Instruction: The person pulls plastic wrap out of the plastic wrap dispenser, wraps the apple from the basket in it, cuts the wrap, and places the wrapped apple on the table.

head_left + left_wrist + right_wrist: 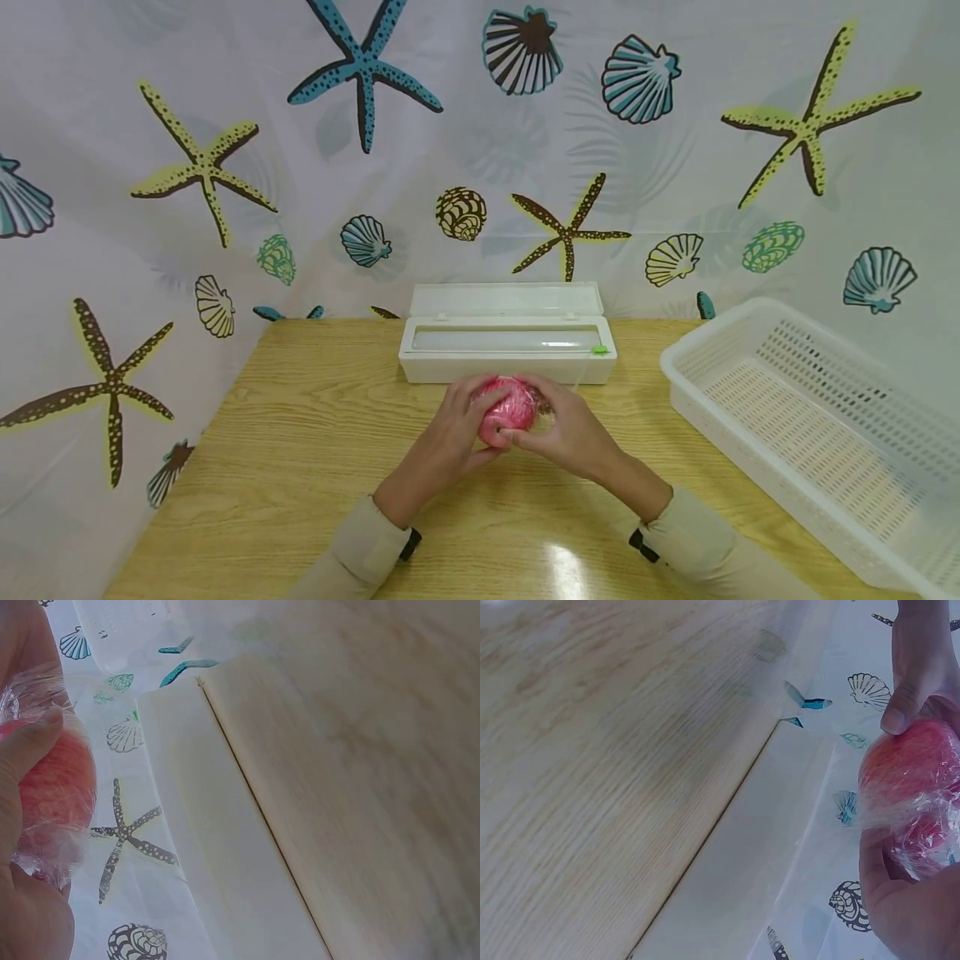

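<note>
Both hands hold a red apple (513, 404) between them, over the table just in front of a white cling film dispenser (510, 368). Clear cling film (930, 814) covers the apple and bunches into creases on its side, as the right wrist view shows. My left hand (452, 423) grips the apple's left side, fingers curled over the top. From the right, my right hand (568, 432) holds it, thumb pressed near the stem. The dispenser's lid (506, 300) stands raised at the back, showing the film roll (510, 340) inside. A green slider (600, 350) sits at its right end.
A white perforated plastic basket (678, 375) stands at the right of the wood-grain table (315, 433), reaching out of frame. Behind the table hangs a white cloth (420, 175) printed with starfish and shells.
</note>
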The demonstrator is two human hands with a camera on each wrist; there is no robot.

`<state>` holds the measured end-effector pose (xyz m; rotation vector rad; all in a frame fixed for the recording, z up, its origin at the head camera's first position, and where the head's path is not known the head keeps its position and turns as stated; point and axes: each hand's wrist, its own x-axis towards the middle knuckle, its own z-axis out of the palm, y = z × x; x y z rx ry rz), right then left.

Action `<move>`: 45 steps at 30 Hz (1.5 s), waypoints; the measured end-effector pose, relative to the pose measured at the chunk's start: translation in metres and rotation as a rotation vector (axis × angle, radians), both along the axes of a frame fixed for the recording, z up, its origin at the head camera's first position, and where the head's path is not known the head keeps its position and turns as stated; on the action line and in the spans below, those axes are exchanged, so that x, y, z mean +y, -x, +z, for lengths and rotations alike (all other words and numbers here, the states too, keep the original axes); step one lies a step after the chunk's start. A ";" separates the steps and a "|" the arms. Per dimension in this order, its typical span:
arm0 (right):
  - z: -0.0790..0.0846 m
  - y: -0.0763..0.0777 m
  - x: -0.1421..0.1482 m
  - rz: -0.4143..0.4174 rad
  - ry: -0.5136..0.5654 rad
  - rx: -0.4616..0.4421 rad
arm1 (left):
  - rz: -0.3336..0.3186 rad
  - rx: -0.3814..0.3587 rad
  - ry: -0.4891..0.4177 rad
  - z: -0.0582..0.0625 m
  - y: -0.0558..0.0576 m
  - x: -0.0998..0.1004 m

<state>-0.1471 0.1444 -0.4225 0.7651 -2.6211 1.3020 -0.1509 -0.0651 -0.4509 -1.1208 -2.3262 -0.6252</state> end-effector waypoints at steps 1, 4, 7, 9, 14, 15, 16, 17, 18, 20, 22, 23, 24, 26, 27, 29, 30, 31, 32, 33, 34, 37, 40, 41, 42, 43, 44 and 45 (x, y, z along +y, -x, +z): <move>0.000 0.000 0.000 0.000 0.004 -0.004 | -0.003 -0.003 -0.005 0.000 0.000 0.000; 0.002 0.000 0.000 0.000 0.013 -0.022 | -0.008 -0.012 -0.007 0.002 0.000 0.001; 0.002 0.000 0.001 -0.004 0.014 -0.044 | -0.013 -0.022 -0.007 0.004 0.000 0.001; 0.002 0.000 0.001 -0.011 0.005 -0.063 | -0.018 -0.039 -0.008 0.005 0.000 0.001; 0.002 0.001 0.003 -0.010 -0.003 -0.101 | -0.028 -0.114 -0.016 0.007 0.001 0.001; 0.003 0.000 0.004 -0.005 -0.001 -0.108 | -0.030 -0.127 -0.021 0.007 0.001 0.001; 0.003 0.000 0.004 -0.002 -0.004 -0.112 | -0.032 -0.138 -0.025 0.007 0.001 0.001; 0.003 0.000 0.004 0.001 -0.007 -0.117 | -0.033 -0.145 -0.032 0.007 0.002 0.001; 0.004 0.000 0.004 0.002 -0.010 -0.120 | -0.038 -0.148 -0.039 0.007 0.002 0.001; 0.004 0.000 0.005 0.005 -0.019 -0.124 | -0.045 -0.150 -0.051 0.007 0.003 0.001; 0.004 -0.001 0.005 0.008 -0.023 -0.135 | -0.052 -0.148 -0.059 0.007 0.004 0.001; 0.004 -0.001 0.005 0.009 -0.025 -0.141 | -0.052 -0.149 -0.061 0.006 0.005 0.001; 0.004 -0.001 0.005 0.011 -0.025 -0.148 | -0.053 -0.150 -0.063 0.006 0.005 0.001; 0.004 -0.001 0.005 0.021 -0.026 -0.162 | -0.048 -0.155 -0.067 0.006 0.006 0.001; 0.004 0.000 0.005 0.024 -0.029 -0.164 | -0.043 -0.160 -0.068 0.006 0.006 0.001; 0.004 0.000 0.006 0.029 -0.041 -0.145 | -0.033 -0.180 -0.081 0.006 0.006 0.001; 0.003 0.000 0.006 0.036 -0.041 -0.130 | -0.028 -0.193 -0.089 0.007 0.006 0.001; 0.003 0.000 0.007 0.041 -0.045 -0.106 | -0.022 -0.208 -0.099 0.007 0.006 0.001; 0.002 0.000 0.008 0.046 -0.048 -0.075 | -0.018 -0.225 -0.109 0.007 0.006 0.000; 0.001 0.001 0.009 0.052 -0.050 -0.046 | -0.017 -0.241 -0.119 0.008 0.006 0.000; 0.000 0.001 0.010 0.060 -0.053 -0.012 | -0.017 -0.257 -0.129 0.008 0.006 0.000; -0.002 0.001 0.013 0.103 -0.059 0.092 | -0.027 -0.298 -0.157 0.009 0.006 -0.001; -0.004 0.000 0.015 0.154 -0.069 0.197 | -0.047 -0.332 -0.186 0.009 0.007 -0.002; -0.004 0.000 0.016 0.173 -0.072 0.236 | -0.055 -0.342 -0.198 0.009 0.008 -0.002; -0.005 0.000 0.016 0.191 -0.072 0.277 | -0.064 -0.354 -0.210 0.008 0.008 -0.002; -0.006 0.000 0.016 0.211 -0.073 0.320 | -0.071 -0.365 -0.221 0.007 0.009 -0.003; -0.006 0.000 0.016 0.229 -0.075 0.361 | -0.078 -0.376 -0.232 0.007 0.009 -0.003; -0.007 0.001 0.016 0.245 -0.075 0.402 | -0.085 -0.386 -0.242 0.006 0.009 -0.003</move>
